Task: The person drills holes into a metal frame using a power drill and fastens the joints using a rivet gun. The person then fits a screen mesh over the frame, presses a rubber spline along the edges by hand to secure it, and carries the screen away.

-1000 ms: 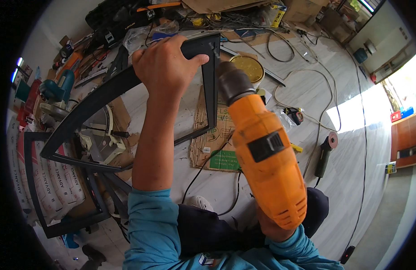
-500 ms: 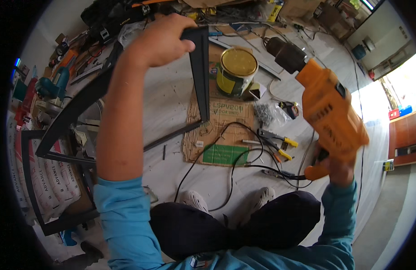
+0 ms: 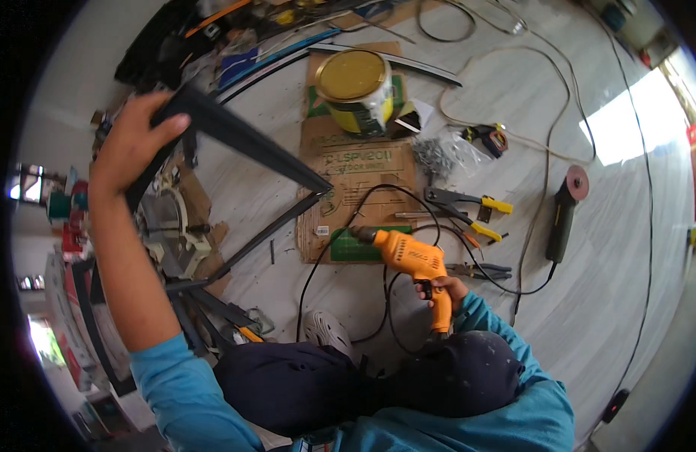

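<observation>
At the right of the frame, the floor [image 3: 596,294] gave free passage between the grinder [image 3: 562,226] and the outer cable [image 3: 649,181]. Just below the centre, the drill [image 3: 414,258] was an obstacle; at upper centre, the tin [image 3: 355,94]; at upper left, the slanting bar [image 3: 250,143].

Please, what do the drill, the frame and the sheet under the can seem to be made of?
Drill: body probably plastic, fairly matte orange, rounded as if moulded. Frame: perhaps coated metal, possibly plastic; dark, smooth, straight-edged. Sheet: cardboard, dull brown, with green printing and worn edges.
</observation>
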Tool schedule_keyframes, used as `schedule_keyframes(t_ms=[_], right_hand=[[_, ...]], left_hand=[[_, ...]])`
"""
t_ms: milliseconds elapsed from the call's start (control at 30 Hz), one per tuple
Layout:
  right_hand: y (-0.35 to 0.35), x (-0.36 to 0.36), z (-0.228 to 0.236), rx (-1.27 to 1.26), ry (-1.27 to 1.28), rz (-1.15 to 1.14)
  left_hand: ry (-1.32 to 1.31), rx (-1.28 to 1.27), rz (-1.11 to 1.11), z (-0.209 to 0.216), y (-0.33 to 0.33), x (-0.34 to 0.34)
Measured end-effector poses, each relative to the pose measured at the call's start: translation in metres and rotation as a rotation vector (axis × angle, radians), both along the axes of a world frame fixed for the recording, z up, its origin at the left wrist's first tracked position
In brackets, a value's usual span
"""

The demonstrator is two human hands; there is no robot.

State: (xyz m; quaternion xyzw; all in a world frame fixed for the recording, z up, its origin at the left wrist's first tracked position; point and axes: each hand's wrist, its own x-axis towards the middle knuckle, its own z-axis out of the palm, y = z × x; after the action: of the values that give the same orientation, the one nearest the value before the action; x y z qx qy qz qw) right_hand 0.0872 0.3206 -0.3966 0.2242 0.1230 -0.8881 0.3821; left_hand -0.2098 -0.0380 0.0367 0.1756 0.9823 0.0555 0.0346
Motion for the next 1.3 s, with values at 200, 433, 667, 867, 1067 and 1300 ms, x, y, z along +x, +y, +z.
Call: schedule_keyframes(t_ms=[200, 433, 667, 867, 1067, 1300], right_hand=[[-0.017, -0.013, -0.013, 0.210, 0.202, 0.145], [0.015, -0.038, 0.026, 1.494, 0.630, 0.700], [0.093, -0.166, 0.021, 2.035, 0.698, -0.047], [0.125, -0.264, -0.020, 2.201, 0.922, -0.070], [0.134, -0.264, -0.046, 2.231, 0.948, 0.602], [0.131, -0.258, -0.012, 2.261, 0.805, -0.069]], left_hand=[[-0.038, 0.215, -0.020, -0.006, -0.007, 0.009], [-0.066, 0.342, 0.067, -0.016, 0.001, 0.007], [-0.152, 0.324, 0.133, 0.000, -0.001, 0.011], [-0.191, 0.311, 0.130, -0.008, 0.014, 0.007], [-0.237, 0.291, 0.129, -0.006, 0.017, 0.007], [-0.211, 0.292, 0.135, -0.005, 0.017, 0.009]])
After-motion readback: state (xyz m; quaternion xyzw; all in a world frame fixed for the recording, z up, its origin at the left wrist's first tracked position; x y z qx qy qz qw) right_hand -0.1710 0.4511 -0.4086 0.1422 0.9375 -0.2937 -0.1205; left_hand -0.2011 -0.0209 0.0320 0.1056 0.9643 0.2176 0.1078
